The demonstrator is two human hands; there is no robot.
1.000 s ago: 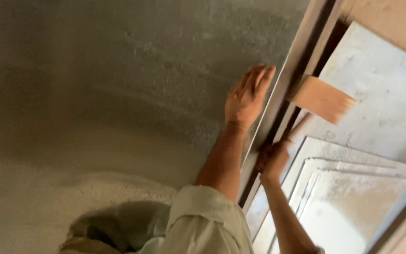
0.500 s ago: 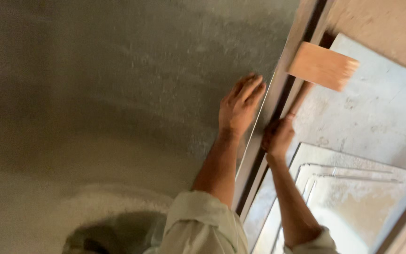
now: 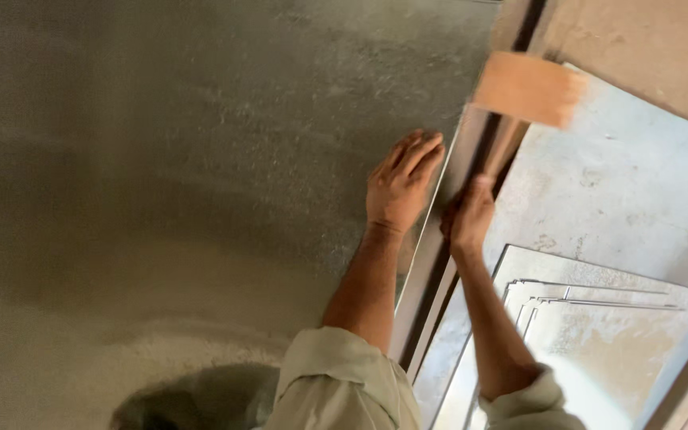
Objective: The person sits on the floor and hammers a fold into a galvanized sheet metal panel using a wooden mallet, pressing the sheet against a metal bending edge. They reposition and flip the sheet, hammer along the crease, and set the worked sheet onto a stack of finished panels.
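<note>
Since half a second ago, both my hands have slid further along the sheet's edge, and the wooden mallet head has swung higher, now blurred near the top of my view. My left hand [image 3: 401, 185] lies flat on the large grey galvanised metal sheet [image 3: 201, 159], fingers pressed together and stretched out straight, palm down just beside the sheet's folded right edge. My right hand [image 3: 468, 216] is curled tight around the handle of the pale wooden mallet [image 3: 529, 87]; its fingers are wrapped closed on the shaft, though I cannot make out each one through the motion blur. The mallet's block-shaped head hangs above the long grey metal rail [image 3: 439, 263] that runs diagonally along the sheet's edge, between my two hands. To the right of the rail, a stack of flat pale metal plates [image 3: 607, 318] lies on a wider dusty grey panel [image 3: 639, 175], well clear of the mallet. My cream sleeves [image 3: 344, 382] show at the bottom, and the left forearm crosses the sheet's lower part, hiding some of the edge there.
</note>
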